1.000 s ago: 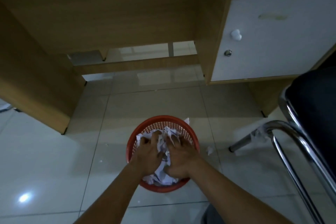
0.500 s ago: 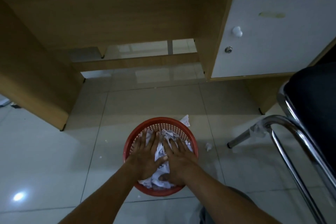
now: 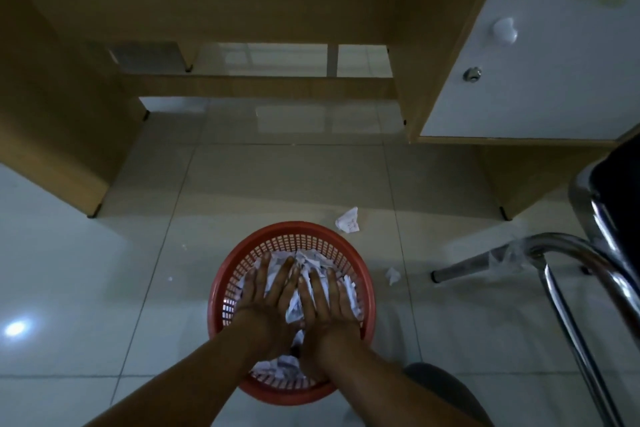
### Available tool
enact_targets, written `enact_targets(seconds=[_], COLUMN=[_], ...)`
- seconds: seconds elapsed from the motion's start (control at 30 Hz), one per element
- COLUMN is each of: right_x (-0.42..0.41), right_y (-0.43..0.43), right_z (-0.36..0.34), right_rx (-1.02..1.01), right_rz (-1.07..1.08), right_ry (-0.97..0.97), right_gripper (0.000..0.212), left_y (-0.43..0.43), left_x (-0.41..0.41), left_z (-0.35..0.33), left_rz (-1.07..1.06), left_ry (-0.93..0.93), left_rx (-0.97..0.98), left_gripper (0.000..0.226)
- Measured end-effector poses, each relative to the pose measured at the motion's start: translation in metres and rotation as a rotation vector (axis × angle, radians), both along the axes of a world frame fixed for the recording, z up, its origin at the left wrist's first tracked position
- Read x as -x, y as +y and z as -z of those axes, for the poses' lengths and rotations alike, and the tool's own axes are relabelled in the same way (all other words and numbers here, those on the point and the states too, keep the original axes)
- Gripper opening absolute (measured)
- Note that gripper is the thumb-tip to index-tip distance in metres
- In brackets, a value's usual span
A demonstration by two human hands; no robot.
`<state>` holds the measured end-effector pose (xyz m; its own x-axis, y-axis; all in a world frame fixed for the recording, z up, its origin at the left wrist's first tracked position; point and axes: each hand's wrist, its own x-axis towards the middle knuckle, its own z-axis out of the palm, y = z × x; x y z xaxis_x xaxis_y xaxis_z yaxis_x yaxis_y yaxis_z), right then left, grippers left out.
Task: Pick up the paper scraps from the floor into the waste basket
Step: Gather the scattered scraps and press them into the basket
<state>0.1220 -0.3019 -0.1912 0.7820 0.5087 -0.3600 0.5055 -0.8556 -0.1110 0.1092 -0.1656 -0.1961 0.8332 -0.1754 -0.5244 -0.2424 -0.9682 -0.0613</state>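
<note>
- Two hands are lying flat on the crumpled paper inside the waste basket [image 3: 360, 274]: the left hand [image 3: 268, 298] and right hand [image 3: 327, 302] are side by side, fingers spread, palms down, gripping nothing.
- Paper scraps are filling the basket under the palms; one larger scrap [image 3: 349, 220] is sitting on the floor [image 3: 104, 288] just beyond the rim, and a smaller scrap [image 3: 393, 275] is lying to the right, near the chair leg [image 3: 485, 262].
- Crumpled paper is likely behaving light, soft and springy, so a fingertip pinch on a raised fold should be enough.
</note>
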Motion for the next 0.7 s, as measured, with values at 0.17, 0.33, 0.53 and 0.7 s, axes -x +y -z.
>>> enact_targets(seconds=[0.17, 0.33, 0.53, 0.7], right_x=[-0.002, -0.007, -0.014, -0.027], right_y=[0.003, 0.003, 0.003, -0.013], right_z=[0.003, -0.022, -0.085, -0.104], right_rx=[0.189, 0.125, -0.155, -0.576], right_rz=[-0.054, -0.035, 0.138, 0.348], right_ry=[0.235, 0.283, 0.288, -0.138], right_gripper=[0.109, 0.103, 0.100, 0.028], left_y=[-0.001, -0.001, -0.012, -0.007], left_x=[-0.003, 0.003, 0.007, 0.005], left_z=[-0.001, -0.023, -0.063, -0.078], left_rz=[-0.040, -0.088, -0.182, -0.271], left_ry=[0.088, 0.008, -0.129, -0.325], left_rx=[0.006, 0.070, 0.130, 0.278], left_gripper=[0.099, 0.094, 0.094, 0.100])
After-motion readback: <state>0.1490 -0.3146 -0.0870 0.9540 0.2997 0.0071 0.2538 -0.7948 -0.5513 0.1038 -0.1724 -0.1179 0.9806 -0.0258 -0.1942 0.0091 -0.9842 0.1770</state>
